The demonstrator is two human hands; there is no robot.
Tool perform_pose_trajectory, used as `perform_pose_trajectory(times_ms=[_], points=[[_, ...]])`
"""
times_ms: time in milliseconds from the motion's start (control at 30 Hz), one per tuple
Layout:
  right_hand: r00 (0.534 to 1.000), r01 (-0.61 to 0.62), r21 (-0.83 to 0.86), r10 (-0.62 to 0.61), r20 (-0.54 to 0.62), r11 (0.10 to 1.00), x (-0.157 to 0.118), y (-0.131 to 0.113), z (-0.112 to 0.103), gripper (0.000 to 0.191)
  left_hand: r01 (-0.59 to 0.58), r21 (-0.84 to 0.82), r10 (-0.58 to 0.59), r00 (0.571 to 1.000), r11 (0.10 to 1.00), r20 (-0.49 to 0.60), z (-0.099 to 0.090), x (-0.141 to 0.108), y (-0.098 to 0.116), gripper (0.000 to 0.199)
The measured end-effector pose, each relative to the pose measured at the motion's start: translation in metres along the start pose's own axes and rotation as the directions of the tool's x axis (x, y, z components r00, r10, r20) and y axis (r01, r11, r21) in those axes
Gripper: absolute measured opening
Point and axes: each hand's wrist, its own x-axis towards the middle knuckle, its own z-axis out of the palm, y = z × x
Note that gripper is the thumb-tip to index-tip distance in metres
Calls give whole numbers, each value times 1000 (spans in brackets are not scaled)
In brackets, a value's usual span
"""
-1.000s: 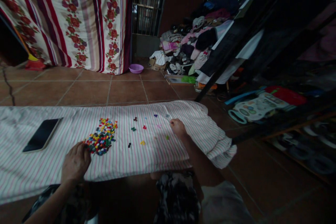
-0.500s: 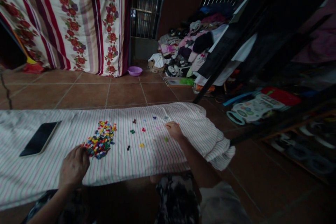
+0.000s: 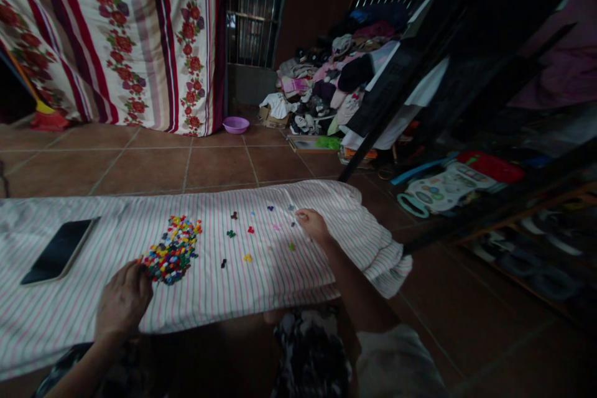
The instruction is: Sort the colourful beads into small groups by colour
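Shifted slightly up and away since the earlier frame: right hand, with a small dark piece now visible just beside the fingertips. Fingers bent and drawn nearly together; cannot tell whether pinching anything. Left hand half curled, fingertips at the near-left edge of the pile of small pieces; grip on any single piece hidden.

Handling, judged by eye: probably very light, stiff, plastic-like; not apparently fragile, but easy to flick or roll away. Best taken singly by opposite sides, between thumb tip and forefinger tip; press lightly, since likely smooth. Expect some give from the striped cloth beneath.

Look: tiny, chunky, mixed red, yellow, blue, green, white and orange in the pile; exact shape too small to tell. To the right of the pile, spaced apart by colour on the cloth: brown pieces, green pieces, red pieces, yellow pieces, black pieces. Left of the pile, well apart: dark-screened phone, lying flat.
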Motion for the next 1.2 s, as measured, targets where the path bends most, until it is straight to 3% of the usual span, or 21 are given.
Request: perform_pose_trajectory(times_ms=[167, 300, 467, 700, 1000, 1200], points=[[979, -193, -109, 184, -82, 975, 7, 29, -18, 29, -74, 90, 75, 997, 993, -12, 0, 0, -2, 19], [983, -185, -197, 183, -29, 963, 4, 42, -13, 28, -88, 90, 90, 996, 992, -15, 0, -1, -1, 20], [978, -206, -247, 201, -48, 947, 0, 35, -4, 26, -36, 93, 38, 999, 995, -13, 1, -2, -1, 23], [995, -97, -223, 103, 14, 970, -2, 15, 1, 26, -98, 123, 103, 994, 988, -35, -1, 1, 0, 24], [988, -153, -181, 152, -21, 972, -6, 20, 10, 26, -95, 110, 95, 995, 989, 6, 0, -2, -2, 19], [979, -202, -179, 202, -17, 963, -1, 21, 10, 31, -74, 76, 76, 997, 994, -28, -1, 0, 0, 20]])
